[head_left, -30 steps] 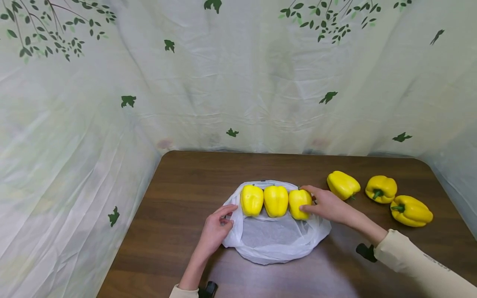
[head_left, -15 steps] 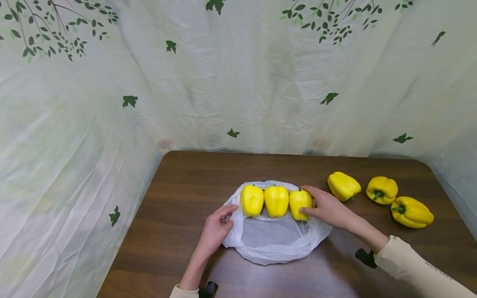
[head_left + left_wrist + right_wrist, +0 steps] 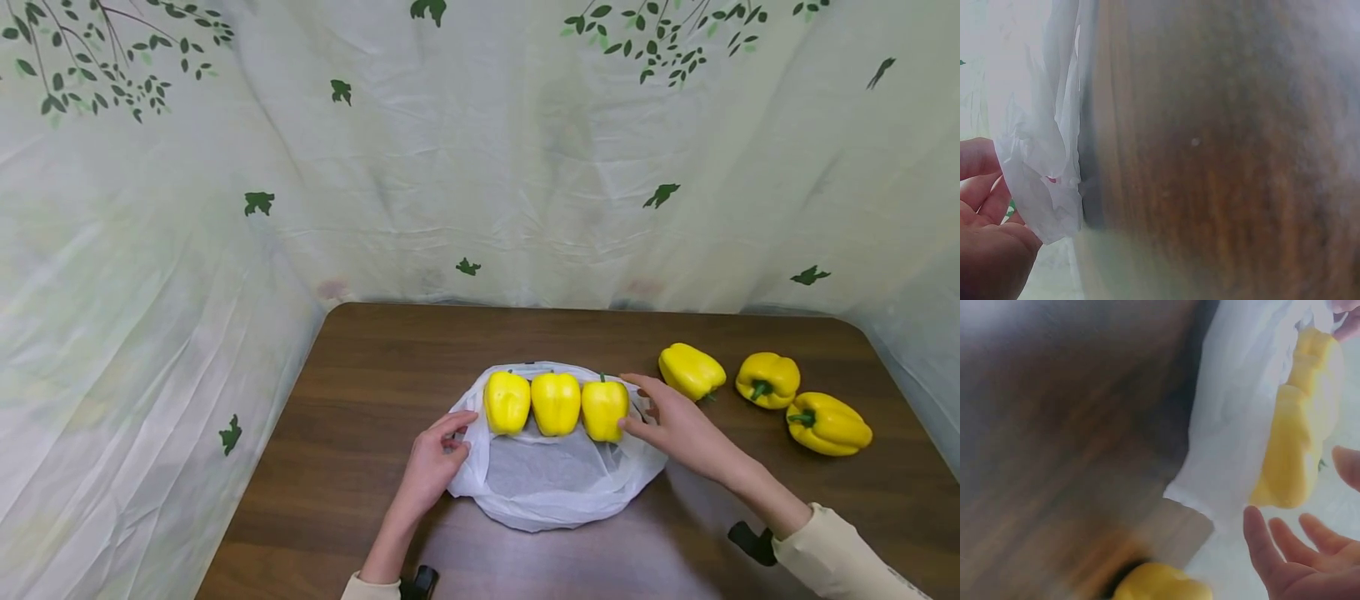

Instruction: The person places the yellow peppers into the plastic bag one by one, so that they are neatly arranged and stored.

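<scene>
Three yellow bell peppers stand side by side in the white plastic bag (image 3: 547, 508): a left pepper (image 3: 507, 403), a middle pepper (image 3: 556, 404) and a right pepper (image 3: 605, 411). My left hand (image 3: 437, 458) holds the bag's left edge; in the left wrist view thin plastic (image 3: 1047, 181) covers its fingertips. Just right of the right pepper, my right hand (image 3: 686, 429) has its fingers spread and grips nothing. The right wrist view shows its fingers (image 3: 1263, 544) apart from the nearest pepper (image 3: 1288, 456), or barely at its side.
Several more yellow peppers lie on the brown table (image 3: 360, 400): one by the right hand (image 3: 692, 372), one behind (image 3: 767, 381) and one farther right (image 3: 828, 424). A pale leaf-print curtain (image 3: 510, 167) hangs behind the table and along its sides.
My right hand has let go of the right pepper and drawn back a little to the right. The pepper stands in the bag; my left hand has stayed put.
</scene>
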Motion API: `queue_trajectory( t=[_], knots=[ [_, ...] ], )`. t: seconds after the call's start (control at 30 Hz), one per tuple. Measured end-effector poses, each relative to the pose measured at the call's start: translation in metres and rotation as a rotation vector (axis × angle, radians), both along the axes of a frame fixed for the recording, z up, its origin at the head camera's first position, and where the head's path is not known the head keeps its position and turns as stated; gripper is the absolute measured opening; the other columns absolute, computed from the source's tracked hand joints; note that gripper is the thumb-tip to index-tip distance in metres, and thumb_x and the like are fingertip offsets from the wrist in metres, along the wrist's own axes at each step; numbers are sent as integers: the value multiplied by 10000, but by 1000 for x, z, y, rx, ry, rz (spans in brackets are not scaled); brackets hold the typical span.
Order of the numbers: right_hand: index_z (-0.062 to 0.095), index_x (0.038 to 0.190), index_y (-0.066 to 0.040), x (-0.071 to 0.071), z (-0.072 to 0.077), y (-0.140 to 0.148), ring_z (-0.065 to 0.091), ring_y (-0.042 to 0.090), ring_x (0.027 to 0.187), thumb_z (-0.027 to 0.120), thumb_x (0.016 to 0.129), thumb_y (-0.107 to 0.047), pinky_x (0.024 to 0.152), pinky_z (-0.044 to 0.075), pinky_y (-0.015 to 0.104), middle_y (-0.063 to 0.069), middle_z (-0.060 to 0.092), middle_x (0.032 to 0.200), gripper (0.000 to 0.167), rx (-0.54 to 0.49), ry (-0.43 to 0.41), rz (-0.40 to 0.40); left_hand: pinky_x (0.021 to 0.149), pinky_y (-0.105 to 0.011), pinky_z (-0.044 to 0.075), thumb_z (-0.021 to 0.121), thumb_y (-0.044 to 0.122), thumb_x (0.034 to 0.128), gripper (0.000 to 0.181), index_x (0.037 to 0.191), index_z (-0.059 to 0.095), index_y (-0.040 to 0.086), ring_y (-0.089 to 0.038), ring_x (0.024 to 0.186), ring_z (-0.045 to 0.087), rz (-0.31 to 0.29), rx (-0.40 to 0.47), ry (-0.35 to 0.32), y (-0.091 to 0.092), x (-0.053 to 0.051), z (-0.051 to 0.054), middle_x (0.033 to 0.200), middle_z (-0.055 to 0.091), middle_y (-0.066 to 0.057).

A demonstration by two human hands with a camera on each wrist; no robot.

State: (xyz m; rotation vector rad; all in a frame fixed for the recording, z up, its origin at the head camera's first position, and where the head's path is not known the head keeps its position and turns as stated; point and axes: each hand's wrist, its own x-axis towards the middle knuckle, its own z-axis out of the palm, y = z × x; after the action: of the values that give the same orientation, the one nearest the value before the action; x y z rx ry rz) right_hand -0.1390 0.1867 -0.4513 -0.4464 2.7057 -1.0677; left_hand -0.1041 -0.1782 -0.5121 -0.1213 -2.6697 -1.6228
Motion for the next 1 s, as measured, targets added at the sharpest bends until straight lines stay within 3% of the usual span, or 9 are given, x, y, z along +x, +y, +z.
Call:
queue_trajectory(
  t=[0.2, 0.33, 0.53, 0.8, 1.0],
  knots=[
    [447, 1433, -54, 9, -4, 8, 576, 380, 1078, 709, 907, -281, 838, 530, 523, 211, 524, 1356, 630, 29, 51, -69, 853, -362, 534, 644, -52, 850, 387, 1207, 703, 86, -210, 998, 607, 5, 0, -4, 0, 1, 0, 1240, 641, -38],
    [442, 1430, -46, 11, -9, 15, 557, 403, 1148, 713, 906, -250, 869, 516, 542, 213, 501, 1377, 624, 21, 71, -92, 855, -367, 534, 651, -51, 847, 386, 1203, 706, 86, -211, 996, 610, 10, -6, -7, 0, 1, 0, 1238, 643, -44],
    [468, 1404, -36, 10, -20, 27, 539, 380, 1161, 732, 881, -155, 875, 510, 549, 186, 494, 1381, 598, 33, 170, -82, 862, -367, 532, 646, -44, 853, 380, 1206, 703, 82, -212, 1002, 607, 11, -8, -13, 0, 2, 1, 1241, 641, -46],
    [492, 1371, -14, 9, -25, 44, 417, 452, 1253, 748, 868, -150, 973, 355, 661, 240, 470, 1391, 581, 44, 306, -163, 841, -366, 539, 644, -68, 842, 381, 1196, 704, 58, -227, 991, 614, -2, 3, 24, 0, 1, 0, 1224, 651, -58],
    [492, 1367, -10, 6, -26, 52, 412, 469, 1238, 748, 861, -133, 969, 341, 667, 246, 487, 1366, 580, 30, 384, -214, 845, -387, 539, 642, -80, 841, 386, 1197, 704, 56, -246, 995, 619, -8, 8, 35, 0, 0, -1, 1227, 650, -74]
  ],
)
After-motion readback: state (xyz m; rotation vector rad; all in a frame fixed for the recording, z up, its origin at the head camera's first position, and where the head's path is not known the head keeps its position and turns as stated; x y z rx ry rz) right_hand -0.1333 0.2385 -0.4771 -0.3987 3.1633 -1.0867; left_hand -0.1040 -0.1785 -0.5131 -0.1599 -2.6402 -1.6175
